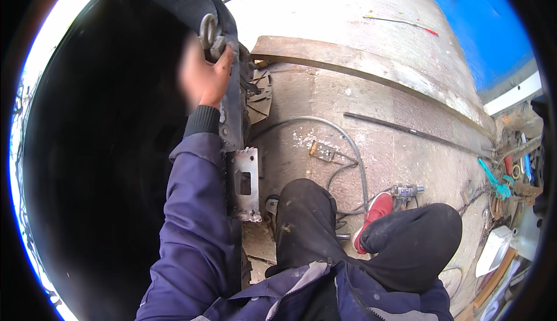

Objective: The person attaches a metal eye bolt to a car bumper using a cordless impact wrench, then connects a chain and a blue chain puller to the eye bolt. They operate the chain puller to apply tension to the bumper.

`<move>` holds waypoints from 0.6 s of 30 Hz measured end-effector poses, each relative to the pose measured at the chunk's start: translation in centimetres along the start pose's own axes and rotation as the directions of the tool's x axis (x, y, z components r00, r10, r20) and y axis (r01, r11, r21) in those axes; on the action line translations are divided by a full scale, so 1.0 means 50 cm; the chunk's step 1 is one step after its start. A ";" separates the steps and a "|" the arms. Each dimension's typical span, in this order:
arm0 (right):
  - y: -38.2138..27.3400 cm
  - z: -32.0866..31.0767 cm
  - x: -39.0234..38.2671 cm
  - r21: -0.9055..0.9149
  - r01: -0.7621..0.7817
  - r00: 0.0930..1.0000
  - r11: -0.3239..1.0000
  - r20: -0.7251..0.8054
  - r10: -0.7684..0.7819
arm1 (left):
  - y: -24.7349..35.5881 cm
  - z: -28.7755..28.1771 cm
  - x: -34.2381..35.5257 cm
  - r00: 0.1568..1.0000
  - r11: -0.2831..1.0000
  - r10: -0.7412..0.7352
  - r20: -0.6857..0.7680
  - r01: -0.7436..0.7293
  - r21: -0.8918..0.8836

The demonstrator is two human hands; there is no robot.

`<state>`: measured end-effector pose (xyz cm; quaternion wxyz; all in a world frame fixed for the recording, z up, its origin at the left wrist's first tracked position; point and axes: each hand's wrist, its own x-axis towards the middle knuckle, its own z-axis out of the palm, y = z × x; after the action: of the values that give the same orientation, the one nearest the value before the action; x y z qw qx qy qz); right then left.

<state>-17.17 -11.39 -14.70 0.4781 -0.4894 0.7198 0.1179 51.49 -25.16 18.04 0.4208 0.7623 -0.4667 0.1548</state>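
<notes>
My left hand [210,80] is at the upper edge of a large black body panel [98,147], gripping a grey metal clamp with a ring [208,29] that sticks up past the fingers. The thumb lies along the right side of the clamp, against the panel's metal rim; the other fingers are blurred. Below the wrist, a flat metal bracket [253,173] with a rectangular hole juts from the rim. My right hand is out of view.
A black hose [355,153] curls over the concrete floor beside an orange-brown metal piece [322,151]. By my red shoe [378,212] lies a metal power tool [408,190]. Beyond are a dark bar [406,128] and a long beam [371,69]. Clutter, including a white container [494,250], fills the right.
</notes>
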 end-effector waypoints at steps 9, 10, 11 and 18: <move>-0.101 -0.002 0.045 0.005 0.102 0.995 0.995 0.017 -0.102 | -0.006 0.004 0.008 0.988 0.981 0.136 -0.075 -0.124 0.147; -0.110 -0.003 0.048 0.001 0.110 0.994 0.994 0.019 -0.110 | -0.008 0.005 0.009 0.987 0.980 0.145 -0.076 -0.132 0.146; -0.118 -0.005 0.051 -0.005 0.123 0.992 0.992 0.025 -0.123 | -0.010 0.005 0.009 0.983 0.978 0.167 -0.076 -0.155 0.143; -0.192 -0.051 0.064 -0.128 0.168 0.985 0.978 0.049 -0.163 | -0.014 -0.005 0.016 0.975 0.978 0.203 -0.093 -0.196 0.078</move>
<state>-10.97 -19.66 -13.11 0.4666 -0.5756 0.6580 0.1342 52.52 -25.29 18.34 0.3998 0.7169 -0.5136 0.2501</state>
